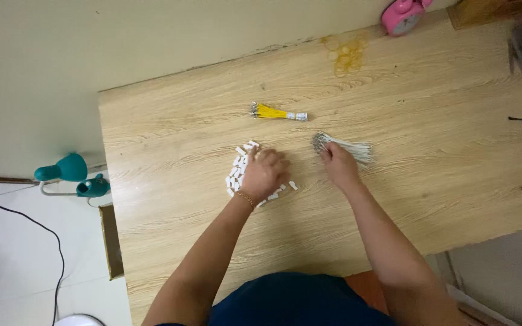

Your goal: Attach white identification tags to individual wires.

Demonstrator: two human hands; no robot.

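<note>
Under both hands lie small white connectors and white wires.

A: One view only here, worn on the person's head, looking almost straight down over a wooden table.

B: High enough to take in both forearms whole, and the left hand and right hand sit near the middle of the frame.

A: It's turned a little: the table's far edge runs slanted against the wall at the top.

B: The person's own lap fills the bottom edge, and floor shows at the left. No second view to share anything with.
</note>
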